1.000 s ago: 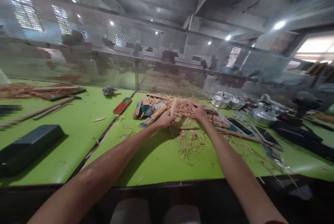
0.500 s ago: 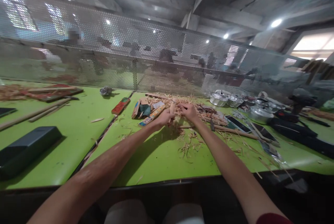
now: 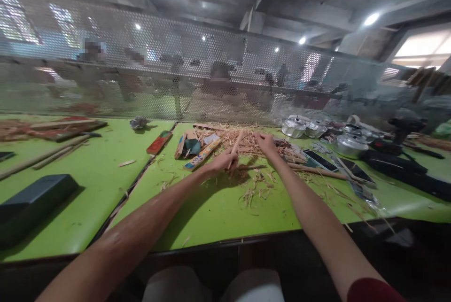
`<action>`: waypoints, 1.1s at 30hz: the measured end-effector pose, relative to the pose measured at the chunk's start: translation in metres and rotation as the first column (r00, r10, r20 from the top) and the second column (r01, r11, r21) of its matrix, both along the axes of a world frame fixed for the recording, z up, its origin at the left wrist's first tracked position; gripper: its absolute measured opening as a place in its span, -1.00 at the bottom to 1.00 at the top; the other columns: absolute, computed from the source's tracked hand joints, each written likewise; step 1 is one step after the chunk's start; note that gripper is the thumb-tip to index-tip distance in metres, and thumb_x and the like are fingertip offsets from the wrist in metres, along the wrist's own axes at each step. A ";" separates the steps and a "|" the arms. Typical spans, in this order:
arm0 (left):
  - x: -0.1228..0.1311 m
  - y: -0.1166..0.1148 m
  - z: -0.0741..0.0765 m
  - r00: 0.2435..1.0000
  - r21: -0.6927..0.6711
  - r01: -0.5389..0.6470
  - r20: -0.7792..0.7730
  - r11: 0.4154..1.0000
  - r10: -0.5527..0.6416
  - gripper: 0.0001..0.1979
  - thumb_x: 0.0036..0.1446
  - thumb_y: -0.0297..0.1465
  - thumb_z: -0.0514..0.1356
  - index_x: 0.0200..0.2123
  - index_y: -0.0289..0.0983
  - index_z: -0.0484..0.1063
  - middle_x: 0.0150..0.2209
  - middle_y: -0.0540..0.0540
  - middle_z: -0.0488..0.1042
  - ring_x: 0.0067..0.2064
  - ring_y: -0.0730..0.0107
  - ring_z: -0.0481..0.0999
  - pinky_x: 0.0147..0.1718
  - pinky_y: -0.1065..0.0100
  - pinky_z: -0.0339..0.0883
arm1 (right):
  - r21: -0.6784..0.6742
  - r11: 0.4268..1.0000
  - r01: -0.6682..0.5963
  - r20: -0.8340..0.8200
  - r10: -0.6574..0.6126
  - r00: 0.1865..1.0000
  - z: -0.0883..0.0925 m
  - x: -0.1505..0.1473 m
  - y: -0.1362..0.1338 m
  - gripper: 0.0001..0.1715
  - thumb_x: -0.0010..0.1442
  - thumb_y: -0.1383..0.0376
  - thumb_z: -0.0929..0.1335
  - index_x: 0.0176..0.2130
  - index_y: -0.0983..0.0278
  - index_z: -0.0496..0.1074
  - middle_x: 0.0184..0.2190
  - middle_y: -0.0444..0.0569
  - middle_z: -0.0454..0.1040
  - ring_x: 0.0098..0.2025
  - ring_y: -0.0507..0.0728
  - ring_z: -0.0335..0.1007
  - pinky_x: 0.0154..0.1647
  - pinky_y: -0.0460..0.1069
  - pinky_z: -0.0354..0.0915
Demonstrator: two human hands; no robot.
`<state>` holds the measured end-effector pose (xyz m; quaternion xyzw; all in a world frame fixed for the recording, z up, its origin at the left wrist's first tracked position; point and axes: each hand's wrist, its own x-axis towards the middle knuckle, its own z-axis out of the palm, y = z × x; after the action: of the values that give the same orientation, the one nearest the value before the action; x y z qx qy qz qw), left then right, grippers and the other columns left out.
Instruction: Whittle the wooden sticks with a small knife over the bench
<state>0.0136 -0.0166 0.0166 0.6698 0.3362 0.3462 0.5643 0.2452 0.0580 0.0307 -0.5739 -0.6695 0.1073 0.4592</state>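
Observation:
My left hand (image 3: 225, 160) is wrapped around a pale wooden stick (image 3: 238, 141), which points up and away from me over the green table. To its right, my right hand (image 3: 267, 143) is curled closed above a heap of wood shavings (image 3: 248, 138), apart from the stick. Whatever its fingertips grip, if anything, is too small to make out. Just left of my left hand lie a patterned yellow-and-blue strip (image 3: 202, 153) and wooden pieces with a dark green cloth (image 3: 192, 147).
A dark sharpening-stone-like block (image 3: 40, 203) stands at left, and a red painted piece (image 3: 159, 142) lies near the table seam. Metal pots (image 3: 294, 126), phones (image 3: 320, 160) and a power drill (image 3: 401, 130) crowd the right. A perforated metal screen (image 3: 197, 76) rises behind, with people beyond it.
My right hand has moved right, away from the stick. More of the stick shows in my left hand, which has barely moved. The whole view has shifted slightly.

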 end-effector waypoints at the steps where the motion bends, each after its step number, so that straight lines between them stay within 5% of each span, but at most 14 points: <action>1: -0.001 0.001 0.001 1.000 0.001 -0.020 -0.004 1.000 0.020 -0.72 0.23 -0.42 0.08 -0.55 -0.20 0.21 -0.67 0.03 0.27 -0.65 0.50 0.25 -0.60 0.42 0.14 | -0.030 0.999 -0.030 -0.039 0.029 0.999 0.002 -0.007 -0.002 -0.55 0.39 0.12 0.31 -0.41 0.32 0.55 -0.58 -0.05 0.44 -0.44 0.10 0.26 -0.35 -0.06 0.21; 6: -0.004 0.009 0.005 0.984 0.048 -0.178 0.015 0.983 0.178 -0.43 0.46 -0.22 -0.09 -0.64 -0.21 0.19 -0.73 0.00 0.21 -0.69 0.50 0.19 -0.62 0.42 0.07 | -0.235 0.960 -0.153 -0.203 0.106 0.973 0.005 -0.025 -0.011 -0.50 0.42 -0.01 0.27 -0.32 0.24 0.58 -0.62 -0.10 0.35 -0.59 0.08 0.14 -0.52 -0.05 0.13; 12: -0.012 0.020 -0.002 0.955 0.047 -0.290 0.085 0.956 0.285 -0.44 0.50 -0.22 -0.09 -0.59 -0.23 0.25 -0.66 -0.02 0.29 -0.62 0.50 0.27 -0.56 0.45 0.17 | -0.175 0.985 -0.004 -0.162 -0.025 0.986 0.010 -0.019 -0.013 -0.57 0.29 0.03 0.43 -0.47 0.25 0.48 -0.61 -0.07 0.36 -0.49 0.09 0.24 -0.45 -0.05 0.15; 15: -0.012 0.025 -0.004 0.927 -0.047 -0.318 0.192 0.947 0.321 -0.57 0.46 -0.22 0.00 -0.46 -0.25 0.35 -0.50 -0.05 0.42 -0.49 0.47 0.39 -0.49 0.46 0.29 | -0.242 0.946 -0.217 -0.371 0.117 0.921 0.016 -0.033 -0.017 -0.60 0.32 0.04 0.41 -0.37 0.30 0.52 -0.60 -0.14 0.32 -0.59 0.00 0.08 -0.56 -0.08 0.02; 18: -0.012 0.029 -0.004 0.875 -0.151 -0.329 0.324 0.932 0.361 -0.68 0.43 -0.19 0.09 -0.31 -0.25 0.44 -0.45 0.01 0.37 -0.46 0.48 0.35 -0.49 0.47 0.30 | -0.270 0.839 -0.472 -0.517 0.287 0.806 0.016 -0.055 -0.026 -0.56 0.21 -0.06 0.48 -0.28 0.28 0.53 -0.61 -0.24 0.25 -0.63 -0.04 -0.02 -0.62 -0.12 -0.09; 23: -0.018 0.033 0.003 0.786 -0.307 -0.256 0.486 0.917 0.382 -0.68 0.29 -0.13 0.30 0.00 -0.15 0.51 -0.35 0.00 0.46 -0.36 0.46 0.43 -0.44 0.48 0.34 | -0.300 0.723 -0.623 -0.565 0.391 0.726 0.007 -0.074 -0.035 -0.49 0.02 -0.08 0.60 -0.27 0.22 0.50 -0.67 -0.34 0.11 -0.67 -0.06 -0.07 -0.64 -0.13 -0.10; 33: -0.019 0.034 -0.003 0.737 -0.345 -0.257 0.534 0.902 0.415 -0.59 -0.04 -0.30 0.54 -0.10 -0.26 0.66 -0.37 -0.05 0.58 -0.43 0.53 0.46 -0.46 0.49 0.36 | -0.306 0.775 -0.552 -0.477 0.377 0.794 0.011 -0.063 -0.034 -0.51 0.09 -0.03 0.57 -0.29 0.31 0.48 -0.65 -0.26 0.26 -0.64 -0.08 -0.03 -0.62 -0.12 -0.12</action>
<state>-0.0058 0.0173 0.0138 0.3780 0.2985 0.5906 0.6475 0.1827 0.0240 0.0421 -0.4398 -0.6464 0.4764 0.4022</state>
